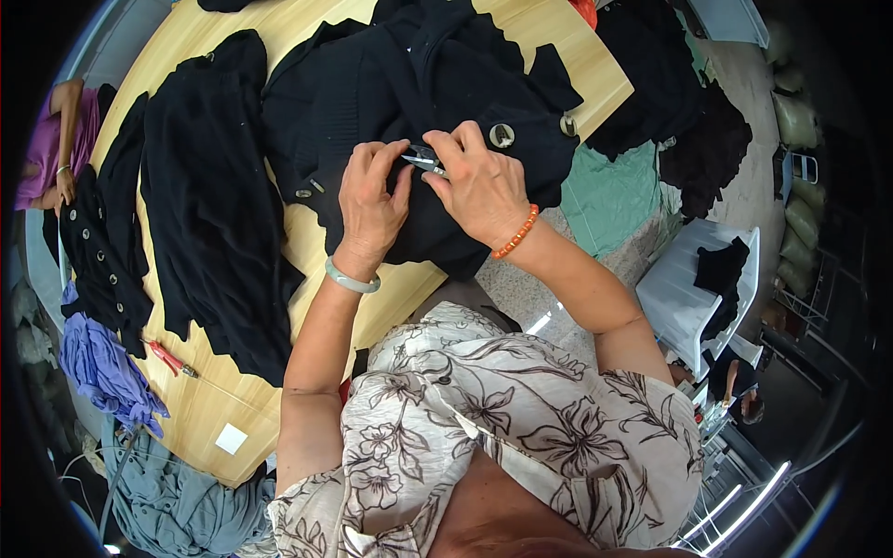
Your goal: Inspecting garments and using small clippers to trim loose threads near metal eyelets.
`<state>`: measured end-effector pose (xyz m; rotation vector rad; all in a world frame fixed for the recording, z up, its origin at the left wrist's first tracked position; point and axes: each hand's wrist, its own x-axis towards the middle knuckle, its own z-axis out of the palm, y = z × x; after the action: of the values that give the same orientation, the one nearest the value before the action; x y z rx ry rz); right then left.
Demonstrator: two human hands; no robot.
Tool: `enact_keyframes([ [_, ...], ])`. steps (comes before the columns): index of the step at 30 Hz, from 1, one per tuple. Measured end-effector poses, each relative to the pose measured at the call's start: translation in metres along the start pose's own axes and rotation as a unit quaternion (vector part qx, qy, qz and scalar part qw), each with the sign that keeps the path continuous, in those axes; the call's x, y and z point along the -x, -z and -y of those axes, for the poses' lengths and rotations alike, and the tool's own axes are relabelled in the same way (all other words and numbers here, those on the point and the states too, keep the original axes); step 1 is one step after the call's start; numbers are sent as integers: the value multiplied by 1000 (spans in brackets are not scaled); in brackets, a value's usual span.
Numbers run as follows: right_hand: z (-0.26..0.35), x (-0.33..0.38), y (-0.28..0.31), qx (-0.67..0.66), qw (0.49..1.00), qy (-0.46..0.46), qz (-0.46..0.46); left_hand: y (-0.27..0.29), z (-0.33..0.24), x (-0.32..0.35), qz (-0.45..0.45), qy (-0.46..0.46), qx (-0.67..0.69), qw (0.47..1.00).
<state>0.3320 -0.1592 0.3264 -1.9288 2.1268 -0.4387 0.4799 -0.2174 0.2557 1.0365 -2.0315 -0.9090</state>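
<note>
A black knitted garment (437, 74) with large round buttons lies on the wooden table (307, 251) in front of me. My left hand (372, 200) pinches and presses the fabric near its front edge; a pale green bangle sits on that wrist. My right hand (479, 181) holds small metal thread snips (423, 160), the blades pointing at the spot between both hands. An orange bead bracelet circles the right wrist. A pale round button (502, 136) sits just beyond my right hand.
Another black garment (209, 205) lies spread to the left, a buttoned black one (98, 251) beyond it. Red-handled tool (169, 357) and a white square tag (231, 438) rest near the table edge. Another person's arm (63, 139) at far left. White chair (693, 288) with dark cloth at right.
</note>
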Motion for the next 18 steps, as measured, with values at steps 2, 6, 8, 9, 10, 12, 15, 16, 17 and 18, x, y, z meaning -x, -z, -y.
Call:
enact_keyframes([
  [2, -6, -1, -8, 13, 1000, 10, -6, -3, 1, 0, 4, -3, -9, 1000],
  [6, -9, -3, -13, 21, 998, 46, -31, -8, 1, 1, -24, -2, 3, 1000],
  [8, -12, -1, -16, 21, 999, 30, -11, -12, 3, 1, -33, 4, 16, 999],
  [9, -13, 0, -17, 18, 1000, 15, 9, -12, 3, 1, -32, 1, 5, 999],
  [10, -14, 0, -17, 19, 1000, 17, 10, -12, 3, 1, -31, -3, -6, 999],
  [12, -16, -1, -17, -4, 999, 31, -3, -14, 5, 1, -34, -3, 1, 999],
  [15, -24, -1, -13, -56, 997, 48, -23, -14, 5, 1, -45, -16, 24, 999],
  [16, -26, -2, -12, -82, 994, 56, -44, -14, 5, 1, -53, -28, 39, 997],
  [17, -27, -3, -11, -82, 994, 58, -42, -13, 4, 1, -55, -27, 38, 997],
  [18, -28, -4, -10, -104, 992, 53, -42, -12, 2, -1, -66, -47, 25, 996],
])
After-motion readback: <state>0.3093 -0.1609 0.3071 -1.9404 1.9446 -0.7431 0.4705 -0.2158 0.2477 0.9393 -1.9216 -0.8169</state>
